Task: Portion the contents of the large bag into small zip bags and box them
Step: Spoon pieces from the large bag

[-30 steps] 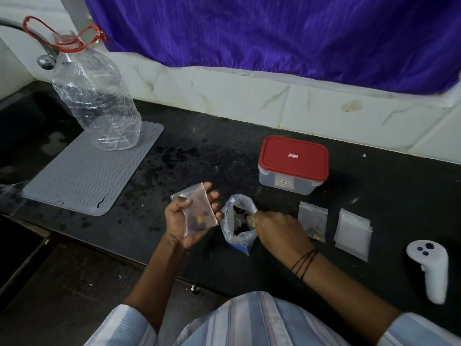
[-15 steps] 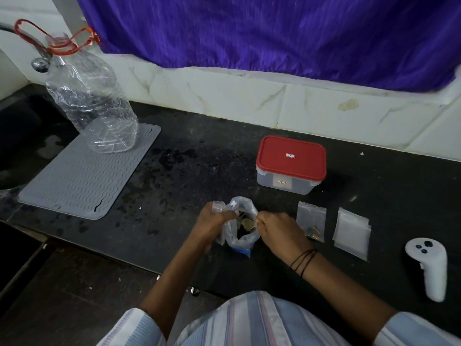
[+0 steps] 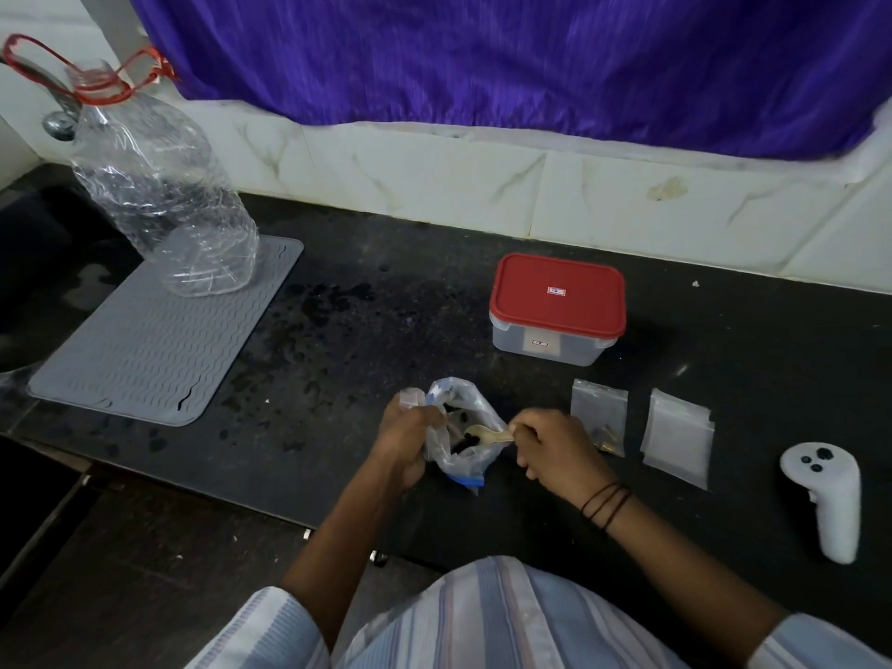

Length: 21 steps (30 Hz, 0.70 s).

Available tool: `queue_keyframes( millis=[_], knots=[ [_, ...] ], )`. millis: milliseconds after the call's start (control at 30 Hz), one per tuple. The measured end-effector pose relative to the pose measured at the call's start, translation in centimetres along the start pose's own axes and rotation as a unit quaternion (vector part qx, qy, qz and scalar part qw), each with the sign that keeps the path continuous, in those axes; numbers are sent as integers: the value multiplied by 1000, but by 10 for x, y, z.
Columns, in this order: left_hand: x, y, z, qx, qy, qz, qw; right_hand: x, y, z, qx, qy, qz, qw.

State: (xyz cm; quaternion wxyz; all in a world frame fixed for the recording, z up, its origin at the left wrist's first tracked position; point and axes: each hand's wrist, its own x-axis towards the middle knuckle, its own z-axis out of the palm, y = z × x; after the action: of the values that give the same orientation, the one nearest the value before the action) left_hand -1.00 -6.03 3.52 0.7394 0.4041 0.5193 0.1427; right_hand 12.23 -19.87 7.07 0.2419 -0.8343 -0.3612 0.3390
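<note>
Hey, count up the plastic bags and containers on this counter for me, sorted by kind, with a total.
Large bag, open, held by the left hand: 1
Small zip bags: at least 3, one in the left hand, one with contents, and one stack whose number of bags cannot be told
Red-lidded box: 1
Clear bottle: 1
Total: at least 6

Black counter [image 3: 434, 292]: mat [image 3: 159, 340], box [image 3: 557, 309] (lidded), bags [image 3: 678, 437].
</note>
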Motion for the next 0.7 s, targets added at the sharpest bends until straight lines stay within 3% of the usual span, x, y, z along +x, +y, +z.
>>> queue_keyframes(
  millis=[267,467,600,700],
  knots=[
    [5,3,3,83,34,31,995,-9,14,9,195,82,43,977],
    [5,0,-2,176,55,109,977,-14,18,5,299,82,49,949],
    [1,-2,-14,253,120,244,929,-21,8,-7,332,92,36,938],
    [-7,-2,-15,285,114,344,887,-27,-8,-20,351,99,7,931]
  ],
)
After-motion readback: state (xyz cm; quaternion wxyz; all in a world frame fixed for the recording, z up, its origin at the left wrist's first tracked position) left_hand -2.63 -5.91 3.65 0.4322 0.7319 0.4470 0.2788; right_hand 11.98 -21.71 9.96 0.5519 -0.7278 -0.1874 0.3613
